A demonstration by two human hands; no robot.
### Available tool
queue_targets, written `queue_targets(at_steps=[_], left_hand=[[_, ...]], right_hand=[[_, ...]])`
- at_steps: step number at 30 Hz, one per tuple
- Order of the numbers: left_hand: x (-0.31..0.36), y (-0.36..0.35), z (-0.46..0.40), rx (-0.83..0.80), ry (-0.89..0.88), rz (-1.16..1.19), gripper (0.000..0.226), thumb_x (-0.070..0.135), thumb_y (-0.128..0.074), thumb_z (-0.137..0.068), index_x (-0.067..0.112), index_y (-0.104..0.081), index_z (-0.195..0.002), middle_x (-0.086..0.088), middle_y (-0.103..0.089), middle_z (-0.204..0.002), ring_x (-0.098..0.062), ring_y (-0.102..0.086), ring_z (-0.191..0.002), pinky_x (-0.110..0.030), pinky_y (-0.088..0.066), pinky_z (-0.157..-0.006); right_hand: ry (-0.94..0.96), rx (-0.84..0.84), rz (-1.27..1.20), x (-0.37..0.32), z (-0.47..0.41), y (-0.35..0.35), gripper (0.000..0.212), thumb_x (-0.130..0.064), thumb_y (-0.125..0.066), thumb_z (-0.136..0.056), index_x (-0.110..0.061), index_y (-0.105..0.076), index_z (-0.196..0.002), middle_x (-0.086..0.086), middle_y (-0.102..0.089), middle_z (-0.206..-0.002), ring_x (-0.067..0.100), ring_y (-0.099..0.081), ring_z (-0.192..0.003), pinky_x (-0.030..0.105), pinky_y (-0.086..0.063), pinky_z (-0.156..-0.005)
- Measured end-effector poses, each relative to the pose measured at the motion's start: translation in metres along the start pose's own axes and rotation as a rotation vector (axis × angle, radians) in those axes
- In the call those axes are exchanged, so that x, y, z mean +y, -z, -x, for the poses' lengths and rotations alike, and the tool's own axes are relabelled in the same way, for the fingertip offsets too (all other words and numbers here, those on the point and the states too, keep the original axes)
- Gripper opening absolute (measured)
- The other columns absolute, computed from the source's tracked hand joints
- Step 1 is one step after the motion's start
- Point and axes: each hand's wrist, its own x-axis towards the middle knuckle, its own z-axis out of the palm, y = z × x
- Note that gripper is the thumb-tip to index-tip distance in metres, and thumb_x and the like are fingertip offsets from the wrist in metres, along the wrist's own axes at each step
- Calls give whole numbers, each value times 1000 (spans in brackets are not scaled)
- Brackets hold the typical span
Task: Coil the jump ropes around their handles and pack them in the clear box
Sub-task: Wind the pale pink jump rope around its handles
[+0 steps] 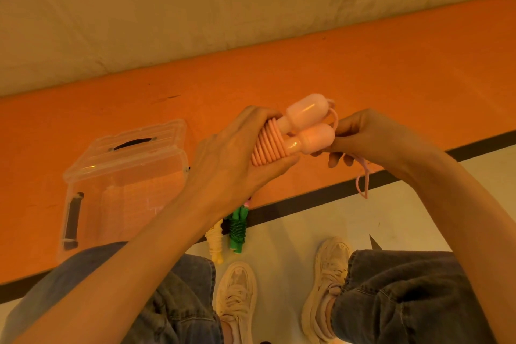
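A seated person holds a pink jump rope (290,134) in both hands above an orange mat (363,70), its two bulb-ended handles side by side and the cord wound in tight turns round their shafts. The left hand (234,159) grips the coiled part, fingers curled over the top and thumb beneath. The right hand (371,137), just beside the handle bulbs, pinches the free end of the cord (363,181), which loops behind the bulbs and hangs in a thin strand below the fingers (how far it runs inside the hand cannot be told). The clear box (125,184) stands open on the mat toward its near-left edge, lid (145,142) tipped back with a black handle showing; a black clasp shows on its left end. A green jump rope (237,229) and a pale yellow jump rope (215,243), both already coiled, lie at the mat's near edge beneath the left forearm, touching or nearly so. Cream sneakers (237,293) and grey jeans (405,288) fill the foreground on a pale floor (321,212).
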Motion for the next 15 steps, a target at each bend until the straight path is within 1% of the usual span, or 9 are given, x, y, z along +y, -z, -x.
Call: queue_targets(at_steps=[2, 3, 6, 9, 12, 15], left_hand=[[0, 0, 1, 8, 49, 50, 52, 64, -57, -80, 33, -46, -120, 23, -45, -103, 2, -46, -83, -19, -41, -59], [1, 0, 0, 12, 79, 86, 51, 63, -59, -78, 35, -46, -119, 21, -48, -100, 3, -49, -85, -22, -44, -59], [2, 1, -1, 32, 164, 209, 50, 58, -69, -72, 39, -49, -114, 19, -58, -96, 1, -55, -86, -33, -51, -63], [4, 3, -3, 47, 211, 315, 47, 46, -79, -72, 41, -52, -110, 18, -60, -97, -1, -57, -89, -36, -53, -69], [3, 2, -3, 55, 236, 364, 47, 48, -77, -73, 39, -54, -113, 15, -61, -95, -5, -58, -86, -38, -52, -71], [3, 0, -4, 57, 242, 372, 50, 51, -73, -72, 42, -52, -117, 16, -60, -96, -4, -58, -86, -38, -51, -71]], right_hand=[[1, -7, -45, 1, 3, -1, 12, -13, -64, -87, -19, -72, -81, -12, -67, -53, -6, -56, -45, 7, -44, -45], [3, -5, -53, 2, 4, -1, 10, -15, -65, -86, -20, -73, -83, -10, -68, -56, -5, -58, -48, 8, -46, -47], [10, -33, -52, 3, 7, -3, 8, -19, -66, -85, -19, -74, -83, -9, -72, -66, -1, -63, -56, 14, -50, -54], [25, -43, -56, 3, 10, -6, 10, -18, -66, -85, -21, -74, -79, -6, -74, -72, 3, -66, -58, 18, -54, -58], [40, -80, -79, 2, 14, -9, 9, -18, -67, -84, -21, -74, -81, -4, -74, -74, 6, -67, -59, 14, -53, -56], [80, -121, -78, 1, 18, -16, 7, -19, -67, -83, -20, -75, -84, -3, -75, -76, 10, -68, -62, 13, -52, -57]])
